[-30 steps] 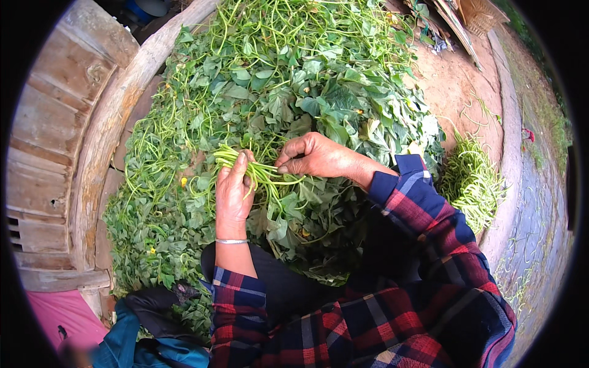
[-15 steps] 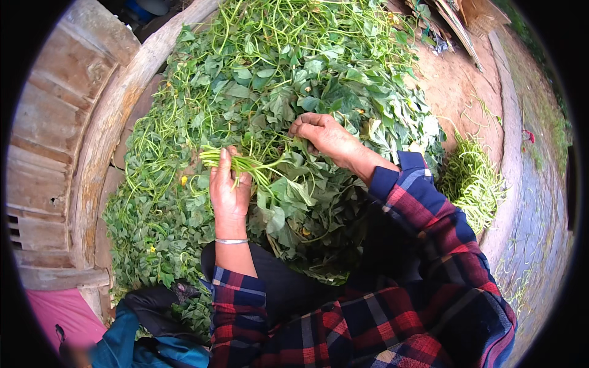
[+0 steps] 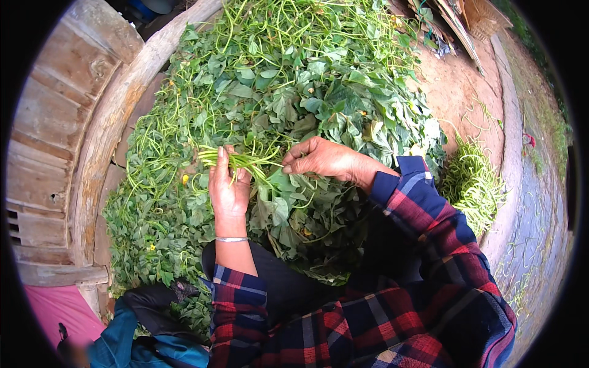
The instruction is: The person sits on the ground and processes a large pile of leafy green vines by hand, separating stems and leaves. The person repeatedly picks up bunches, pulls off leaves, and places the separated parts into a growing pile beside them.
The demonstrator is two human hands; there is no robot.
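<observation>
My left hand [image 3: 229, 191], palm up, is closed round a small bunch of green leaf stems [image 3: 250, 162] lying crosswise, their leaf ends to the right. Broad leaves [image 3: 277, 207] hang from that end, just right of the hand. At the leaf end my right hand [image 3: 328, 161] has thumb and forefinger pinched together on a leafy stem, its exact grip partly hidden by the fingers. Beneath both hands spreads a large heap of cut leafy vines [image 3: 245, 92], thick with dark leaves and pale green stems.
Stripped green stems [image 3: 471, 187] form a pile on the earthen ground at the right. A log beam [image 3: 116, 116] and plank wall [image 3: 55, 141] bound the left side. Teal and dark cloth [image 3: 153, 343] lies at lower left. A woven basket [image 3: 485, 17] stands at upper right.
My right hand has come down and slightly left, from above the leaves to the leaf end of the bunch. My left hand stays in place with the stems.
</observation>
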